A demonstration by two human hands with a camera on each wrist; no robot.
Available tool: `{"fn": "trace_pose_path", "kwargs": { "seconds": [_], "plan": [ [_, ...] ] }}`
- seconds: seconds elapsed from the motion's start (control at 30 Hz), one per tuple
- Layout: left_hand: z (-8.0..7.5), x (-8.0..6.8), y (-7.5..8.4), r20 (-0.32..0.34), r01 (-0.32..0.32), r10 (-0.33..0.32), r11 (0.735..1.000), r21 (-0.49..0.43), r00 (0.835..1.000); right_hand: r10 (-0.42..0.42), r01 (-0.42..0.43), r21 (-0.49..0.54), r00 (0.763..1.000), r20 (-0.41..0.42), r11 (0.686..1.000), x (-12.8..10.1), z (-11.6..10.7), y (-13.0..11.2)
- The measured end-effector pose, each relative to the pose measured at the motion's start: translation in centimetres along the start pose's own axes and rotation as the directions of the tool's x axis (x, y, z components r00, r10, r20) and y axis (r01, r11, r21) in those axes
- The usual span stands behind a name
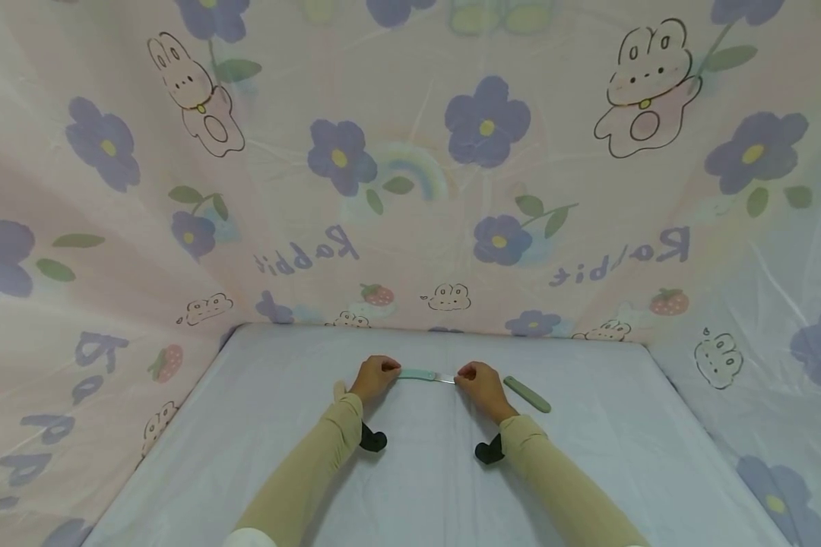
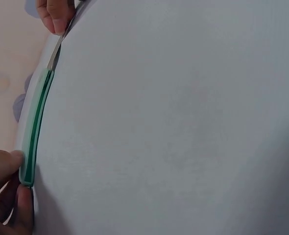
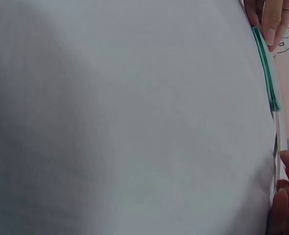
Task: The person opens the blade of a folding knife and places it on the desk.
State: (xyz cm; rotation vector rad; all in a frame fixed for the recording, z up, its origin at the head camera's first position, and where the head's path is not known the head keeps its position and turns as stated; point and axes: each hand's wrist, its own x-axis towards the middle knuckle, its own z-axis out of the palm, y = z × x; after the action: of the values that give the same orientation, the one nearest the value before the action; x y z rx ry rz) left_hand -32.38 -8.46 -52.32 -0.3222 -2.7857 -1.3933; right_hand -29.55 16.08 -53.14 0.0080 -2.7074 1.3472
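A slim tool with a pale green handle [image 1: 417, 374] and a thin silver blade [image 1: 446, 378] is held level just above the pale blue sheet [image 1: 410, 486]. My left hand [image 1: 388, 370] pinches the handle's end. My right hand [image 1: 465, 374] pinches the blade's tip. In the left wrist view the handle [image 2: 34, 132] runs up to the blade [image 2: 56, 51], with my left fingers [image 2: 7, 196] at its base. The right wrist view shows the blade [image 3: 280, 142] between my right fingers [image 3: 286, 196] and the handle [image 3: 268, 68].
A matching green cover [image 1: 527, 394] lies on the sheet just right of my right hand. Pink fabric walls [image 1: 410, 190] printed with purple flowers and rabbits close in the back and both sides. Black wrist mounts [image 1: 372, 439] sit under both sleeves.
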Motion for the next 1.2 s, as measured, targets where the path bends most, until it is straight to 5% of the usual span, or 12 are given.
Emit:
{"fn": "trace_pose_path", "kwargs": {
  "seconds": [0.27, 0.57, 0.9, 1.2],
  "plan": [
    [-0.7, -0.7, 0.8, -0.003, -0.05, 0.05, 0.999, 0.0, 0.999, -0.009, 0.01, 0.04, 0.999, -0.045, 0.999, -0.1, 0.1, 0.1],
    [-4.2, -2.2, 0.8, -0.018, -0.038, 0.037, 0.998, -0.048, 0.999, -0.057, 0.073, 0.128, 0.991, -0.124, 0.989, -1.1, -0.9, 0.1],
    [-9.2, -4.8, 0.3, -0.063, 0.048, -0.053, 0.996, -0.071, 0.997, -0.029, 0.031, 0.291, 1.0, -0.012, 0.956, -1.7, -0.7, -1.5],
    [-11.7, -7.3, -1.6, -0.093, 0.066, -0.071, 0.996, -0.061, 0.993, -0.045, -0.003, 0.359, 0.991, 0.126, 0.933, -2.7, 0.7, -3.8]
  ]
}}
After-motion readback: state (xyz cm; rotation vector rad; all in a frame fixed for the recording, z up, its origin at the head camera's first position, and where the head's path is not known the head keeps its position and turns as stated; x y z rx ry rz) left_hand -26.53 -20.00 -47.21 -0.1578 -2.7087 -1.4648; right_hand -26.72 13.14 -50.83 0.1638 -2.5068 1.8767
